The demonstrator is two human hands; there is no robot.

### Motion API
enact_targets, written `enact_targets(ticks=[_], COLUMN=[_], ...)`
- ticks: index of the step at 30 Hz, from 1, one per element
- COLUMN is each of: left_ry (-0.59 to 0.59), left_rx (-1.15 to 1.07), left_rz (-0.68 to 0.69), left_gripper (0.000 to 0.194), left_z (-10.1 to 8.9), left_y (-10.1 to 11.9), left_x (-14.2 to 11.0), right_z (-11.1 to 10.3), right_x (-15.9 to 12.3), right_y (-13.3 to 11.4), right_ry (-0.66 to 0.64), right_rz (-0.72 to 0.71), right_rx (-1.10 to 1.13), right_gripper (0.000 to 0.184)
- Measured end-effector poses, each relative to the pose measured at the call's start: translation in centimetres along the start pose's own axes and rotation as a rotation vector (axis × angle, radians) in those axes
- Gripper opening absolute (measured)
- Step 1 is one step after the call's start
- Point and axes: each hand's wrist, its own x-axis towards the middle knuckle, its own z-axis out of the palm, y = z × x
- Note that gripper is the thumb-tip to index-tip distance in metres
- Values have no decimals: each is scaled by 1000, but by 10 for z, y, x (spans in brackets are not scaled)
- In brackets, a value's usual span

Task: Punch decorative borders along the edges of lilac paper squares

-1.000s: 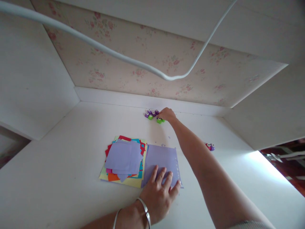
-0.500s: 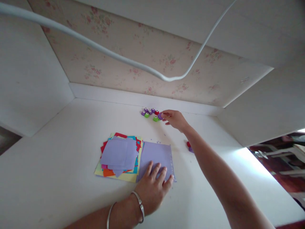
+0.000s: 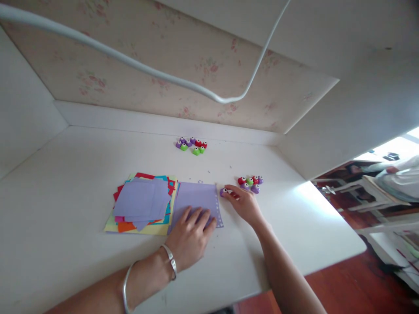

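My left hand [image 3: 192, 240] lies with its fingers apart on a purple sheet of paper [image 3: 198, 197], near its lower edge. Small punched holes run along the right edge of that sheet. In the fingertips of my right hand [image 3: 245, 204] is a small purple craft punch [image 3: 224, 192] with a white, eye-like top, just by the sheet's upper right edge. Whether it touches the paper I cannot tell. Close behind this hand stands a group of several red, green and purple craft punches [image 3: 250, 182].
Left of the sheet is a pile of coloured papers [image 3: 140, 198], purple on top. More craft punches [image 3: 191, 144] stand near the back wall. Tiny paper bits [image 3: 200, 181] lie behind the sheet. A white cable [image 3: 183, 87] hangs across the upper view. The white table's edge [image 3: 334, 257] is at right.
My right hand has come from the back group of punches toward me to the sheet's right edge, with the purple punch. My left hand still rests on the sheet. The view has shifted rightward.
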Motion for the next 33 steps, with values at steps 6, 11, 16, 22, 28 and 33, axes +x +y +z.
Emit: enact_targets(ticks=[6,11,16,22,28,33], left_ry=[-11,-4,-17,-13,-36,-38], left_rx=[-67,-66,-65,-69,-59,-60], left_rz=[-121,-123,-114,-100,-72,-70], left_gripper=[37,41,43,42,44,45], left_z=[-5,0,4,5,3,1], left_y=[-2,-6,-7,-8,-9,-8], left_x=[9,7,5,5,4,4], right_z=[4,6,8,10,11,11], right_x=[-5,-7,-7,-7,-6,-6], right_y=[13,18,21,18,15,14], right_ry=[-40,-57,-62,-73,-46,-56], right_rz=[-17,11,15,31,57,47], right_rx=[110,167,196,278,299,286], right_gripper=[33,31,31,31,31,31])
